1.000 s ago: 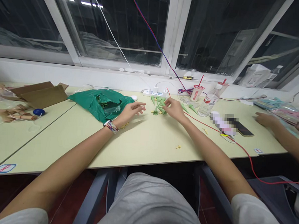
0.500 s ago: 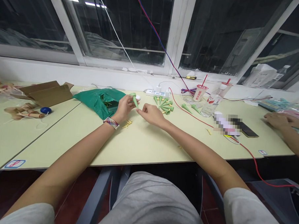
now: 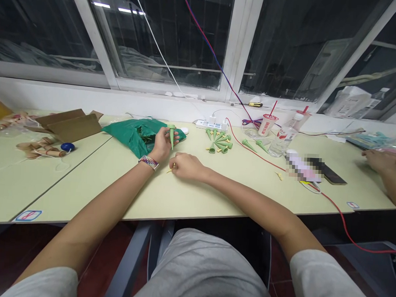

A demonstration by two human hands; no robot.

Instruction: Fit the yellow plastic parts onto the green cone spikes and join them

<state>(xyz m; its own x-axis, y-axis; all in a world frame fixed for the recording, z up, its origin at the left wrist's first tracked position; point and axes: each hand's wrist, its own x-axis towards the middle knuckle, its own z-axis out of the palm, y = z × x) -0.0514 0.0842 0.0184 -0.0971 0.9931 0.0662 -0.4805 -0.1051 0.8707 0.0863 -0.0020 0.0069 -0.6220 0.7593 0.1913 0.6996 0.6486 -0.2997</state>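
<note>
A green plastic spike [image 3: 171, 136] stands upright in the left hand [image 3: 162, 144], just in front of a crumpled green plastic bag [image 3: 136, 137], with its wider end up and its narrower end running down into the fingers. That grip is closed: the fingers wrap around the middle of the spike and leave the top end free, a steady hold that keeps the piece clear of the tabletop [image 3: 84, 191]. The right hand [image 3: 187, 167] lies curled on the tabletop, near the left wrist, with its fingertips at a small yellow peg [image 3: 173, 166]. Whether they pinch the peg or only touch it cannot be told at this size; a fine pinch between thumb and forefinger would suit so small a piece. A woven multicoloured wristband [image 3: 148, 162] circles the left wrist. Farther along, a cluster of green spikes and yellow pegs [image 3: 219, 143] lies in front of a white power strip [image 3: 209, 125], with two more spikes [image 3: 249, 145] beyond it. A red wire [image 3: 250, 151] crosses the tabletop towards a paper cup with a red straw [image 3: 267, 124] and a clear plastic bottle [image 3: 281, 137]. To the right lie a pixelated object [image 3: 302, 167] and a phone [image 3: 326, 170], and another person's hand [image 3: 377, 160] rests at the far right. An open cardboard box [image 3: 67, 125] sits at the left.
</note>
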